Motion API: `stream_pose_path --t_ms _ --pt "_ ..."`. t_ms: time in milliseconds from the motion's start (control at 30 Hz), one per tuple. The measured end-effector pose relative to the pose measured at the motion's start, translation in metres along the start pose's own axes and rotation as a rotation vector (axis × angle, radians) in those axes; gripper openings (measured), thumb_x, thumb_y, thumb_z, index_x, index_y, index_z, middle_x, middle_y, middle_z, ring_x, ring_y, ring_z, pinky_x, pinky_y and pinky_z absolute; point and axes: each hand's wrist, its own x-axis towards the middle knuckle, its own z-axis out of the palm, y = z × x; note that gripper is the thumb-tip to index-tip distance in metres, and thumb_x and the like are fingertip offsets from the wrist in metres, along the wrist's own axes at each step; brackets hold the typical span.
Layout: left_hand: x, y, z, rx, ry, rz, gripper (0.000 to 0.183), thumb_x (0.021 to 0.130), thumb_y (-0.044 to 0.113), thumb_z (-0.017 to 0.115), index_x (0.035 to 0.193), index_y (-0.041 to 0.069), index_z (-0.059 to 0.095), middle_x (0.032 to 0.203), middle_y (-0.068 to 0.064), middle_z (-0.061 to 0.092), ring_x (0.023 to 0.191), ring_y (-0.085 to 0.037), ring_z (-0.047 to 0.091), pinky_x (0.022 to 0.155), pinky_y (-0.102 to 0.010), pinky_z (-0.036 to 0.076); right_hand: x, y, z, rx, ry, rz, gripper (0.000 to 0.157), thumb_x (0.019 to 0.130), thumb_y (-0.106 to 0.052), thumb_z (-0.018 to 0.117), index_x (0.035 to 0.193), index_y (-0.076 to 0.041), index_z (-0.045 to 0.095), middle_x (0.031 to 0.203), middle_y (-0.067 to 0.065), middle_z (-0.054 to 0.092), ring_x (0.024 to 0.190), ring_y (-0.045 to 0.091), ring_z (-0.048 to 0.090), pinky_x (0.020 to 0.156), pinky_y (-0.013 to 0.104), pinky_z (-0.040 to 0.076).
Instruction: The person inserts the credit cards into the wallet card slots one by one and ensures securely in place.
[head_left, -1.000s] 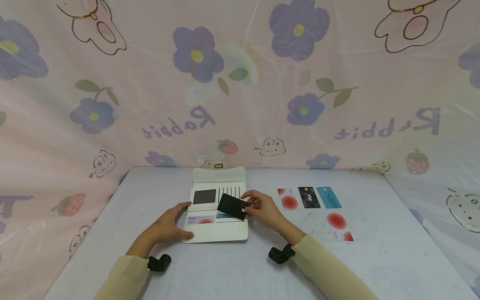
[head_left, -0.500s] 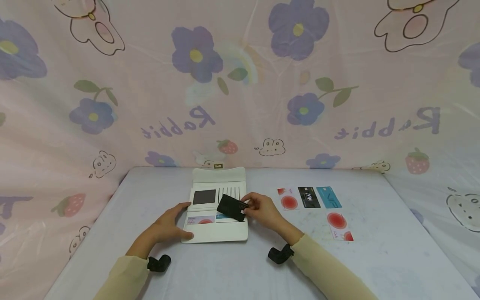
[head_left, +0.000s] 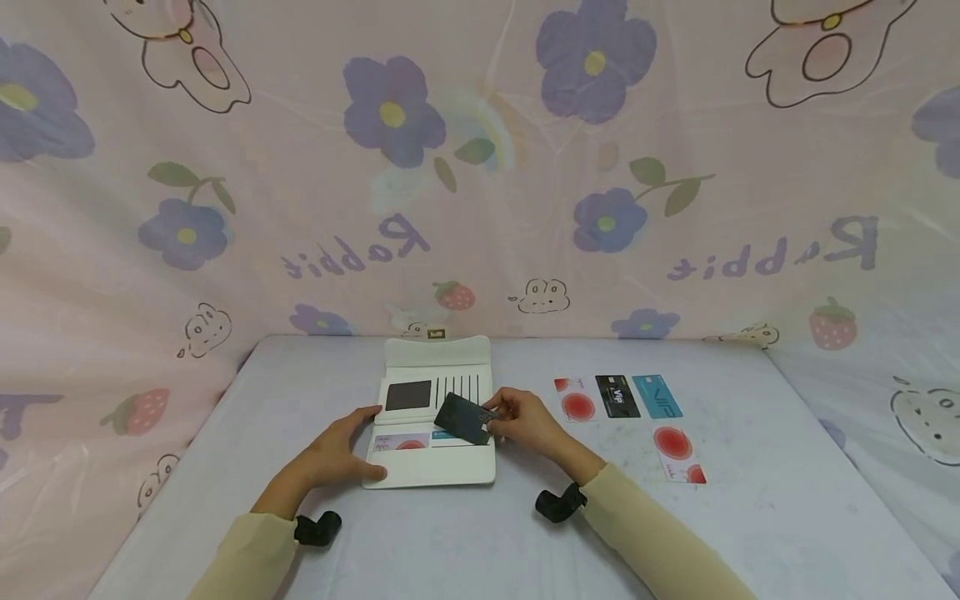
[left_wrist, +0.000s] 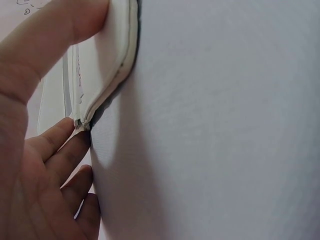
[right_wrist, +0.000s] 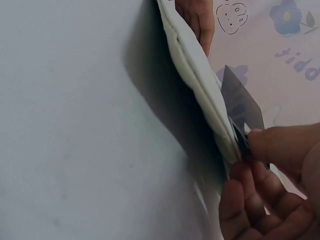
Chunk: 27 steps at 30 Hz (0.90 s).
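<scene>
An opened white wallet (head_left: 431,471) lies on the table, with a card bearing a red circle (head_left: 410,442) and a blue-topped card (head_left: 442,435) in its lower pockets. My left hand (head_left: 330,454) holds the wallet's left side. In the left wrist view, the thumb (left_wrist: 65,30) rests on the wallet's face and the fingertips touch its edge near the fold. My right hand (head_left: 528,423) pinches a black card (head_left: 461,418) by its right end, tilted over the lower right pocket. In the right wrist view, the black card (right_wrist: 240,97) stands up past the wallet's edge.
Right of the wallet lie a red-circle card (head_left: 576,400), a black VIP card (head_left: 618,396) and a blue VIP card (head_left: 657,396) in a row. Another red-circle card (head_left: 678,454) lies below them. A patterned curtain (head_left: 480,208) hangs behind the table (head_left: 450,542).
The black card has moved slightly downward and tilted, its face now catching more light. My right hand has shifted a little with it; my left hand has stayed in place.
</scene>
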Motion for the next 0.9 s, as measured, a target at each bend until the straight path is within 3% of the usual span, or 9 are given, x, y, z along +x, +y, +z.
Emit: stream_pose_path --t_ms 600,900 --pt "0.0006 0.0009 -0.0009 0.010 -0.011 -0.002 0.105 0.062 0.040 0.088 0.149 0.020 0.033 0.152 -0.022 0.034 0.140 -0.045 0.030 0.108 -0.064 0.030 0.0066 -0.0042 0.0007 -0.043 -0.106 0.014 0.020 0.081 -0.003 0.071 0.100 -0.007 0.069 0.079 0.004 0.063 0.064 0.011 0.052 0.053 0.022 0.046" --pt "-0.0007 0.0002 -0.0015 0.019 0.000 0.016 0.103 0.062 0.040 0.088 0.148 0.019 0.035 0.151 -0.021 0.037 0.139 -0.043 0.033 0.108 -0.063 0.031 0.0099 -0.0029 0.0034 -0.095 -0.108 -0.019 0.019 0.081 -0.001 0.069 0.098 -0.009 0.070 0.073 0.000 0.056 0.061 0.010 0.045 0.050 0.019 0.038"
